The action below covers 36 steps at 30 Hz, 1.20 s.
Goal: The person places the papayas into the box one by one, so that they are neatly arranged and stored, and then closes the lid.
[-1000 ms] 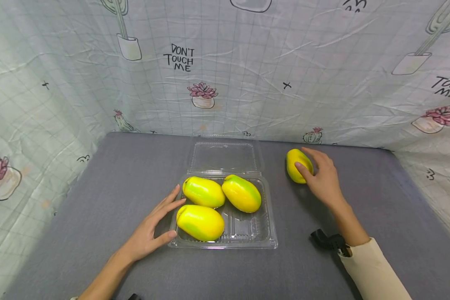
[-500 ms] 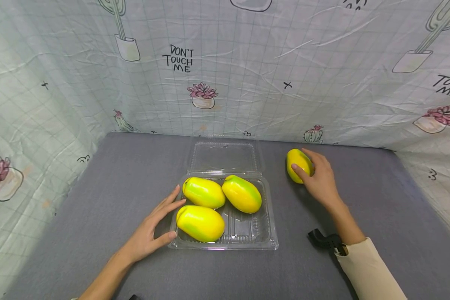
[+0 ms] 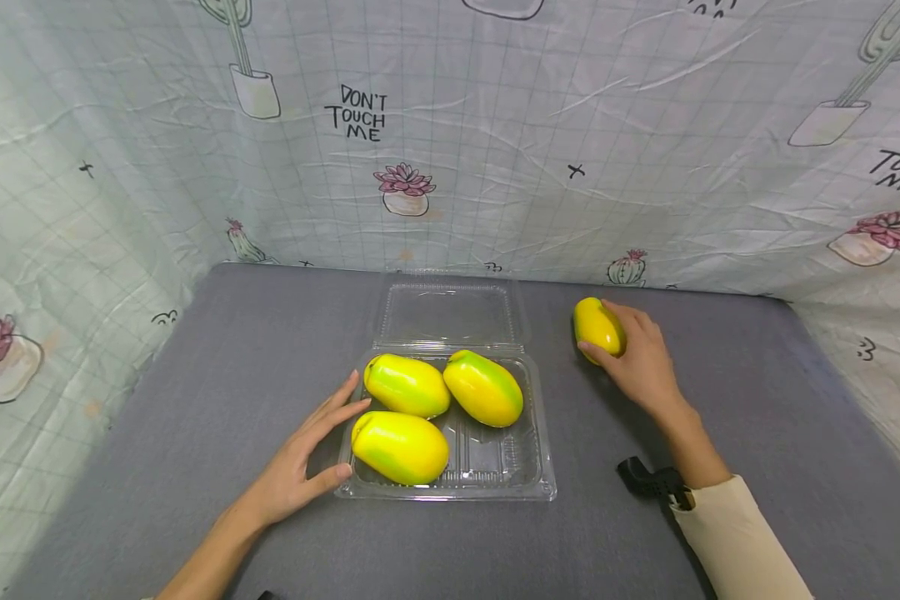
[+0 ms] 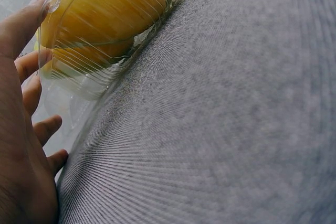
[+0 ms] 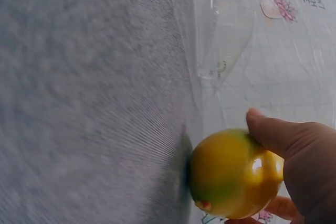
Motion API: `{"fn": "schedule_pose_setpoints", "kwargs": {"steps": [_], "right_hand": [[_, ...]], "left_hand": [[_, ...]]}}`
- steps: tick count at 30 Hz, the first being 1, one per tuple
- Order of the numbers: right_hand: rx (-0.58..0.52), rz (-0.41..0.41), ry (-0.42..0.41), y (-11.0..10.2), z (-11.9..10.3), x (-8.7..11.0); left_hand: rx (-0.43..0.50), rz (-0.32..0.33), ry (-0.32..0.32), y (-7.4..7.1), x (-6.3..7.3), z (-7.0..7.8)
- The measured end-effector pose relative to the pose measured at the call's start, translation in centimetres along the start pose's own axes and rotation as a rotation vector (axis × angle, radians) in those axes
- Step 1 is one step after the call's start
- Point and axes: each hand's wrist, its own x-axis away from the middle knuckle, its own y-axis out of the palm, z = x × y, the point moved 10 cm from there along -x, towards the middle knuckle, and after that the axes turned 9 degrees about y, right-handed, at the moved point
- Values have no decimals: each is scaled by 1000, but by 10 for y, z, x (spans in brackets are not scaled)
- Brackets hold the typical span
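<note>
**My right thumb (image 3: 598, 353) is settling lower on the loose fruit (image 3: 598, 323)**

Printed cloth (image 3: 487, 125) is hanging along the far edge of the grey counter (image 3: 195, 358). Around the counter's middle, the clear container (image 3: 546, 442) is sitting in its place of a second ago, its lid (image 3: 450, 315) lying folded back toward the far edge.

My left hand (image 3: 288, 475) is keeping its pose at the container's left side, fingers spreading and grasping nothing; the fingertips are touching the rim or just beside it. My right hand (image 3: 642, 358) is grasping the loose fruit, which is lying right of the container, near the counter's far edge and well apart from the right corner.

Inside the container, a far-left fruit (image 3: 407, 385), a near-left fruit (image 3: 400, 447) and a right-hand fruit (image 3: 483, 388) are resting, all yellow-green and all staying put.

The smallest thing is the one changing: a second ago my thumb was crossing the fruit's face higher up, and now it is reaching round the near end while my fingers are curling on the opposite side. The fruit is not visibly shifting, so I am judging that my grip is firming and the work is standing at grasping, not carrying.
</note>
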Motion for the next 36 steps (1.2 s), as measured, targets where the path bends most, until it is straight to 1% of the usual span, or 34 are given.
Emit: {"fn": "schedule_pose_setpoints", "kwargs": {"steps": [6, 11, 19, 22, 36], "right_hand": [[14, -68, 9, -3, 0, 1], [37, -135, 0, -5, -1, 2], [57, -218, 12, -3, 1, 3], [72, -225, 19, -3, 2, 3], [97, -194, 16, -7, 4, 3]], "left_hand": [[2, -1, 7, -1, 0, 1], [8, -3, 10, -1, 1, 1], [8, -2, 6, -1, 1, 1], [8, -3, 7, -1, 0, 2], [9, 0, 3, -1, -2, 3]]}}
